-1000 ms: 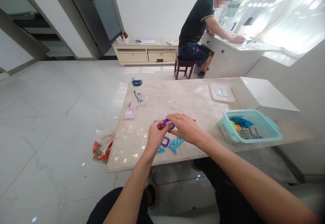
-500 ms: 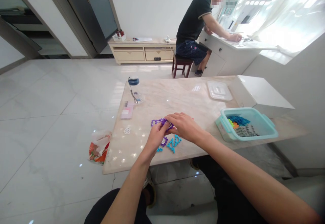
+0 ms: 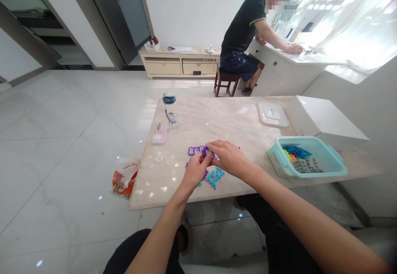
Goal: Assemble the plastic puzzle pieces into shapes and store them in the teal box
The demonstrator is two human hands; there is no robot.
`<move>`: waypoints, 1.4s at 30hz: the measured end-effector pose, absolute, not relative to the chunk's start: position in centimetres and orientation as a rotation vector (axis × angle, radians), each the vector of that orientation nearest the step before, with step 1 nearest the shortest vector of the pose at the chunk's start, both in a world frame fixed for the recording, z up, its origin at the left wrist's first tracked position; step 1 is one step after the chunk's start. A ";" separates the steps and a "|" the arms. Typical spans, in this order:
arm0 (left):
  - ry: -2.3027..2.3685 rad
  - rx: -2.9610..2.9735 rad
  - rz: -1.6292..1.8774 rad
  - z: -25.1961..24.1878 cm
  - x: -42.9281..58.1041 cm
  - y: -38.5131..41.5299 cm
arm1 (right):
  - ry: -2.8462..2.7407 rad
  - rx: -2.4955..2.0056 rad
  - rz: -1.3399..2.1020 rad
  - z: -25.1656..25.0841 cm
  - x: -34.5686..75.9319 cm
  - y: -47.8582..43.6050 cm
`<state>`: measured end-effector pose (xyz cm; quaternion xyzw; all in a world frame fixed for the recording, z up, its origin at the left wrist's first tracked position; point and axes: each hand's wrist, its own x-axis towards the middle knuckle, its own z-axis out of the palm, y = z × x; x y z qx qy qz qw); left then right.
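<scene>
Both my hands meet over a strip of purple plastic pieces (image 3: 197,150) on the marble table (image 3: 217,125). My left hand (image 3: 196,169) is closed and pinches the strip from below. My right hand (image 3: 225,156) curls over its right end, fingers pressed on it. Light blue pieces (image 3: 215,176) lie on the table just under my hands. A small red piece (image 3: 238,147) peeks out behind my right hand.
A teal bin (image 3: 322,161) with blue, orange and grey pieces stands at the right, a clear lid (image 3: 273,114) and a white box (image 3: 322,116) behind it. A jar (image 3: 169,107) and pink packet (image 3: 159,135) sit at the left. Another person sits at a far desk.
My left hand has shifted a little toward the table's near edge, under the purple strip, whose left part now shows. My right hand stays on it. The camera view swayed slightly.
</scene>
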<state>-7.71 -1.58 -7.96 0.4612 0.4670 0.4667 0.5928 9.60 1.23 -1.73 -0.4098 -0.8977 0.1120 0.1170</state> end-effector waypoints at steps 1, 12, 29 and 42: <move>1.080 1.084 1.076 -7.9 -7.8 -1.6 | -2.624 -1.216 0.332 -1.7 9.7 1.3; 1.110 1.148 1.068 -7.0 -8.0 -1.9 | -2.593 -1.086 0.376 -2.0 9.6 1.3; 1.177 1.261 1.012 -6.9 -7.6 -2.1 | -2.648 -1.157 0.387 -1.6 9.9 1.2; 1.196 1.257 1.134 -7.4 -8.2 -1.5 | -2.583 -1.184 0.283 -2.4 9.0 1.3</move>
